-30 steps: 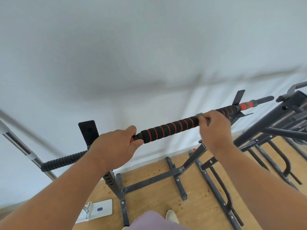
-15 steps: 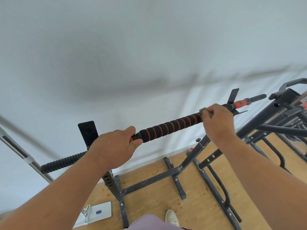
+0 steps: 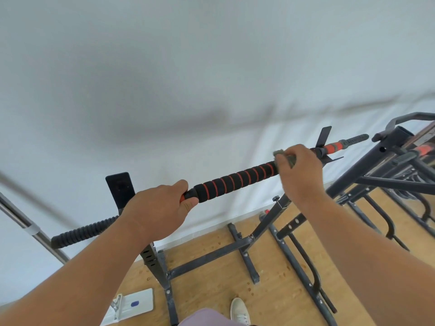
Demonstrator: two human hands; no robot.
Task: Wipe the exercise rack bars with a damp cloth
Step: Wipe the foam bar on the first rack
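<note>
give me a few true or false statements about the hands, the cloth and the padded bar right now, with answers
1. The left hand grips the padded bar near its left end. True.
2. The right hand holds nothing. False: it holds a grey cloth against the bar.
3. The cloth sits at the middle of the bar's foam padding. False: it is at the right end of the red and black foam, near the rack bracket.
4. The floor under the rack is wooden. True.
5. Both hands are on the same bar. True.
</note>
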